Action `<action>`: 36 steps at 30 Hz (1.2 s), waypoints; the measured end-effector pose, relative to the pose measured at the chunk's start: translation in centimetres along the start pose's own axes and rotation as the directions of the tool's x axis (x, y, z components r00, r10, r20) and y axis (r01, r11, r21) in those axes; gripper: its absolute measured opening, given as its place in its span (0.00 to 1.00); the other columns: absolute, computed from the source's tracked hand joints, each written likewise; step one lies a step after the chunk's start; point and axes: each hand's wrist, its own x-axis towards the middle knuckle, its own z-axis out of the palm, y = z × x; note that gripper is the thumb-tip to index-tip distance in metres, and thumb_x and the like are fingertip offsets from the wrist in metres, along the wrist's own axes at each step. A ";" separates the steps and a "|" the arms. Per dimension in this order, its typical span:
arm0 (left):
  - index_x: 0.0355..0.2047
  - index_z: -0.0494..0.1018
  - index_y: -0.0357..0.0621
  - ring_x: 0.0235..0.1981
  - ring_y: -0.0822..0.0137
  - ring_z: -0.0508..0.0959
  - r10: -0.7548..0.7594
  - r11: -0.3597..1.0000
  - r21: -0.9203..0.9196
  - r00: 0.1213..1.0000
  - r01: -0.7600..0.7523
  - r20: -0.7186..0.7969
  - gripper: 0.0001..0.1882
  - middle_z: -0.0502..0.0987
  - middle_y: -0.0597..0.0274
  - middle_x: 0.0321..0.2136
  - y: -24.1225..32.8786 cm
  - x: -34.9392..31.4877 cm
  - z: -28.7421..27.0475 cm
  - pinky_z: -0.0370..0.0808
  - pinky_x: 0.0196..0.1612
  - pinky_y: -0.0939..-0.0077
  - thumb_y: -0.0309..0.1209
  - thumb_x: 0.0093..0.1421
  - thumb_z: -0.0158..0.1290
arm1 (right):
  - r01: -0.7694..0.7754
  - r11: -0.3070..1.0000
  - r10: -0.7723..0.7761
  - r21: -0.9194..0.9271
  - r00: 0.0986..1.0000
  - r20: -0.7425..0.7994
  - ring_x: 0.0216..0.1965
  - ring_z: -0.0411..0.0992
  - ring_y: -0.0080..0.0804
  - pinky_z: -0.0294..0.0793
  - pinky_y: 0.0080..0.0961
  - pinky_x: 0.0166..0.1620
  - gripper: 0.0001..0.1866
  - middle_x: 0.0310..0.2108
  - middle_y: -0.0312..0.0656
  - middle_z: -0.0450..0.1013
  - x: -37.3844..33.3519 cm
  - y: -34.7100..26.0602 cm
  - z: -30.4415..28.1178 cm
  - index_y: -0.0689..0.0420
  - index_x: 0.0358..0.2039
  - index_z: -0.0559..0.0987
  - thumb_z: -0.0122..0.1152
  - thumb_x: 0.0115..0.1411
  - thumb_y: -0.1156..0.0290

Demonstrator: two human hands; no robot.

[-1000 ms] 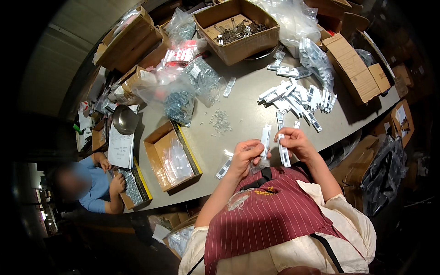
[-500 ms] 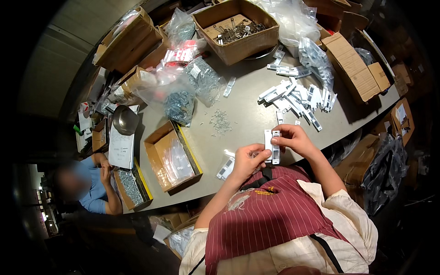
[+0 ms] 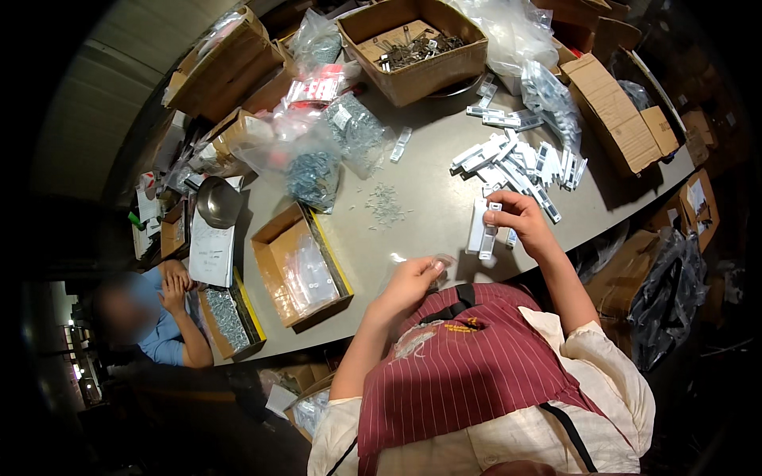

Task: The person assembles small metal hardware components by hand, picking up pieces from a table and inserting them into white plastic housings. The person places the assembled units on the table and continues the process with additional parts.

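Note:
My right hand point(image 3: 520, 224) pinches two long white plastic pieces point(image 3: 482, 230) side by side, held upright over the table's near edge. One has a slotted, greyish face; the other looks plain white. My left hand point(image 3: 413, 284) is closed on a small clear plastic bag point(image 3: 444, 262) between thumb and fingers, apart from the right hand. Beyond my right hand lies a loose heap of similar white pieces point(image 3: 516, 165). Small screws point(image 3: 385, 206) are scattered on the table past my left hand.
An open cardboard box point(image 3: 302, 270) with flat clear bags stands left, beside a screw-filled box point(image 3: 226, 321). Bags of screws point(image 3: 313, 178) and a box of metal parts point(image 3: 413, 51) sit farther back. At the left, another person point(image 3: 163, 317) rests their arms by the table.
My hands have parted. The right has moved up and away with the white pieces; the left has let go of them and moved left with the clear bag. The other person's hands have shifted.

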 end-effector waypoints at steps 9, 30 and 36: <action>0.47 0.77 0.31 0.38 0.71 0.82 0.099 0.920 -0.383 0.995 -0.080 0.030 0.17 0.83 0.58 0.38 4.4 -0.3 1.0 0.78 0.45 0.77 0.25 0.60 0.63 | 0.239 0.956 -0.240 0.169 0.971 -0.012 0.42 0.71 0.17 0.70 0.18 0.45 0.15 0.40 0.32 0.75 0.8 -3.6 4.4 0.60 0.46 0.78 0.67 0.61 0.70; 0.57 0.67 0.31 0.50 0.63 0.79 0.055 0.783 -0.611 0.966 0.116 0.253 0.25 0.78 0.52 0.48 4.7 -0.2 2.5 0.75 0.57 0.69 0.26 0.61 0.60 | 0.151 0.989 -0.150 -0.006 0.986 0.078 0.39 0.72 0.20 0.72 0.22 0.46 0.17 0.36 0.33 0.75 -0.3 -0.2 3.9 0.59 0.47 0.77 0.69 0.59 0.71; 0.57 0.67 0.33 0.50 0.63 0.79 0.067 0.818 -0.573 0.983 0.044 0.171 0.23 0.78 0.53 0.47 5.7 -0.4 2.8 0.75 0.56 0.69 0.27 0.63 0.58 | 0.289 0.893 -0.267 -0.346 0.957 0.111 0.33 0.75 0.23 0.74 0.22 0.40 0.15 0.32 0.39 0.77 0.0 -0.3 5.1 0.58 0.48 0.78 0.64 0.63 0.66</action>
